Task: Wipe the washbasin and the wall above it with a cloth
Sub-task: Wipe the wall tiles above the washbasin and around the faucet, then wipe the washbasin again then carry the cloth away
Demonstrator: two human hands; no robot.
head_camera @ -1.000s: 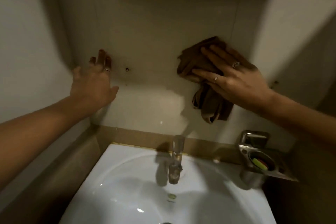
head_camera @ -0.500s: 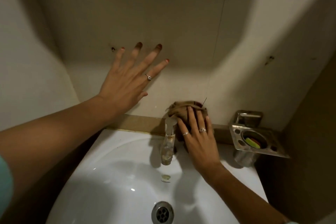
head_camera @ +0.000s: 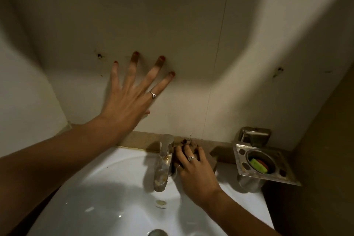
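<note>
The white washbasin (head_camera: 107, 193) fills the bottom of the head view, under a pale tiled wall (head_camera: 172, 15). A brown cloth (head_camera: 189, 142) is bunched on the ledge at the basin's back edge, just right of the tap (head_camera: 162, 161). My right hand (head_camera: 193, 174) lies over the cloth with its fingers curled round it, hiding most of it. My left hand (head_camera: 130, 99) is spread flat against the wall above the basin's left side, fingers straight and holding nothing.
A square metal holder (head_camera: 268, 176) is fixed to the wall at the right and carries a green and red soap (head_camera: 257, 165). A side wall closes in on the left and a dark one on the right. The drain (head_camera: 157, 233) shows at the bottom edge.
My right hand brought the cloth down from the wall to the ledge behind the tap and now curls over it. My left hand slid right along the wall and spread out.
</note>
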